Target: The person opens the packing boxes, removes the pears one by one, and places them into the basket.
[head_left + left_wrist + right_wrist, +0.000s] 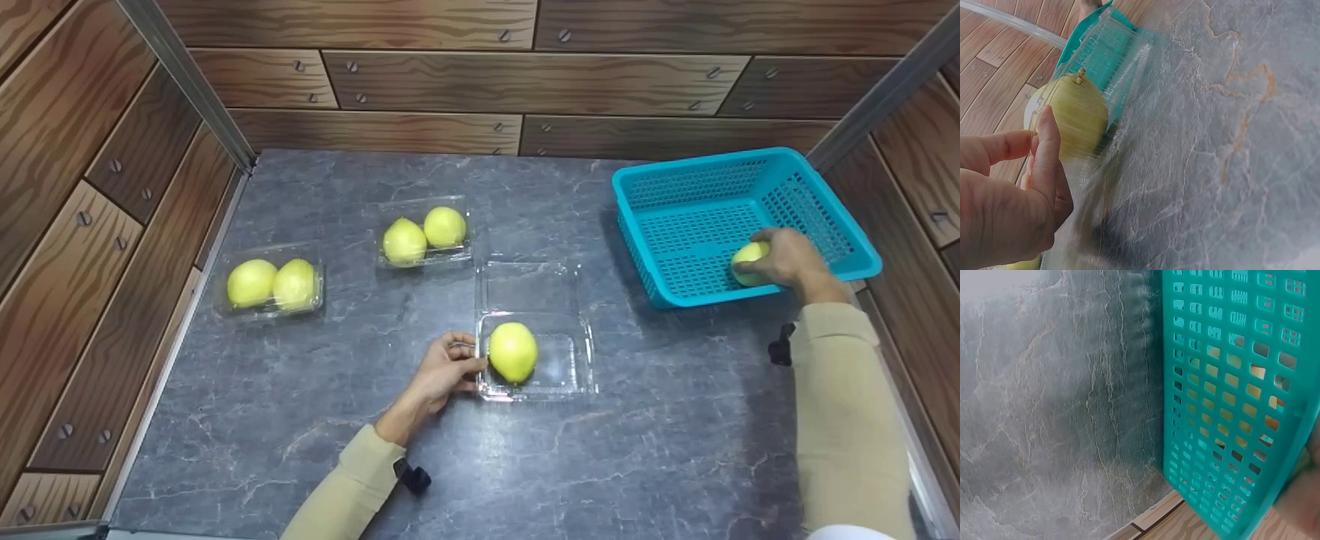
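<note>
A clear plastic clamshell box (559, 367) lies open at the middle of the table, its lid (529, 289) folded back away from me. One yellow-green pear (514, 352) sits in the left half of its base. My left hand (442, 371) pinches the box's left rim between thumb and fingers; the left wrist view shows the thumb (1010, 145) at the clear edge. Over at the right, my right hand (791, 259) reaches into the turquoise basket (637, 240) and grips another pear (750, 262). In the right wrist view the basket wall (1213, 304) partly hides that pear and the fingers.
Behind the open box stands a clear box with two pears (445, 227) inside. A similar box with two pears (253, 283) is at the far left. Wood-patterned walls (525, 82) enclose the dark marbled table (337, 450) at the back and both sides.
</note>
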A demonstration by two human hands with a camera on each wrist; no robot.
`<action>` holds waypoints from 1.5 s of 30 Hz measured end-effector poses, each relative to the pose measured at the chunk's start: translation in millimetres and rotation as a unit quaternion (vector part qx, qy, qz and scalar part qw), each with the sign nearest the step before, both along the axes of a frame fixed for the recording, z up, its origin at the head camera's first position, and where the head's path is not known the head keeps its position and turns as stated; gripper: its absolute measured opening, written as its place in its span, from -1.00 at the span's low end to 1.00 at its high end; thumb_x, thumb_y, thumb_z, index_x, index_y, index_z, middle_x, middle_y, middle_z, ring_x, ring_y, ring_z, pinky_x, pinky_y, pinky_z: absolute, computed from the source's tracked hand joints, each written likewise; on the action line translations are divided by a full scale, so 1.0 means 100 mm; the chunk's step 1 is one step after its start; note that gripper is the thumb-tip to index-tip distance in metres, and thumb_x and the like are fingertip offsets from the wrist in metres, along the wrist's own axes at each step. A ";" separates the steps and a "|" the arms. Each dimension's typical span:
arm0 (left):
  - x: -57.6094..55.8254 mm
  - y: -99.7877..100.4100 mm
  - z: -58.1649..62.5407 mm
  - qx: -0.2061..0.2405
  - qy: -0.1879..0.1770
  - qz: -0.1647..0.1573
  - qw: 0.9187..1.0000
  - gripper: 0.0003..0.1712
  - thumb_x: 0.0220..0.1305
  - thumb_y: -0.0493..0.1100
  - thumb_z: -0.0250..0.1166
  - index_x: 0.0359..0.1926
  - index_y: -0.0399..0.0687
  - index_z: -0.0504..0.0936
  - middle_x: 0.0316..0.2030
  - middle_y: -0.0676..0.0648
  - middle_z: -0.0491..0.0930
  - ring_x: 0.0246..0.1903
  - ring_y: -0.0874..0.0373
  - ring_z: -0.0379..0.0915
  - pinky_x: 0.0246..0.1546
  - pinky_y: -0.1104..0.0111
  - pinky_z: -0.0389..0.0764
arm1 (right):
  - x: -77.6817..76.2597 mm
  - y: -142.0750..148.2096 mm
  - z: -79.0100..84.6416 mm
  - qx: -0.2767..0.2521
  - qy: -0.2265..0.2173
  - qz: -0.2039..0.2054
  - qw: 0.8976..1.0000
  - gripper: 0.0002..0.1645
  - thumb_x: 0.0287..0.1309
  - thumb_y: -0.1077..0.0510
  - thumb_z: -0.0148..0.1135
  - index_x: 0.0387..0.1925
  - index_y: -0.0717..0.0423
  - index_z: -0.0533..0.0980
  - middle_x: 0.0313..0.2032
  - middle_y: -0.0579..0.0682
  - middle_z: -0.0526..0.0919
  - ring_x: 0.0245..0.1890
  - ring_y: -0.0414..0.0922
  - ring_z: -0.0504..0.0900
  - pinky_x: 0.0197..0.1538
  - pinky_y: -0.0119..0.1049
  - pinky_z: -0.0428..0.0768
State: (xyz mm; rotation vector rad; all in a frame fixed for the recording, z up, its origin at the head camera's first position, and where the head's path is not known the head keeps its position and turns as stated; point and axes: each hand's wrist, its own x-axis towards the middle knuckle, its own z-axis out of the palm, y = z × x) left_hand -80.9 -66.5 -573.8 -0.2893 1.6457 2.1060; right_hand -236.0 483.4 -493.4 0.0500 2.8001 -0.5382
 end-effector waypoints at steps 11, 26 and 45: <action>-0.02 -0.02 0.00 0.002 -0.004 0.002 1.000 -0.55 0.21 -0.53 0.33 0.08 -0.33 0.40 -0.30 -0.02 0.56 -0.45 0.21 0.57 -0.56 0.43 0.80 | 0.03 -0.07 0.05 0.004 0.025 0.008 1.000 -0.01 0.37 -0.23 0.31 0.50 0.37 0.24 0.38 0.63 0.20 0.18 0.47 0.34 0.07 0.46 0.52; -0.02 -0.01 0.02 -0.007 -0.007 -0.001 1.000 -0.56 0.24 -0.51 0.32 0.09 -0.32 0.40 -0.31 0.00 0.56 -0.43 0.20 0.56 -0.55 0.42 0.80 | 0.09 -0.29 0.27 0.018 0.094 0.062 0.993 -0.03 0.34 -0.27 0.35 0.46 0.32 0.33 0.42 0.59 0.21 0.39 0.58 0.18 0.33 0.66 0.27; 0.00 0.00 0.00 -0.005 -0.002 -0.002 1.000 -0.55 0.24 -0.51 0.32 0.10 -0.33 0.39 -0.32 0.00 0.54 -0.43 0.21 0.55 -0.56 0.43 0.79 | 0.36 -1.02 0.57 0.021 0.195 0.155 0.968 -0.15 0.22 -0.09 0.51 0.43 0.16 0.43 0.42 0.38 0.36 0.39 0.41 0.34 0.23 0.54 0.49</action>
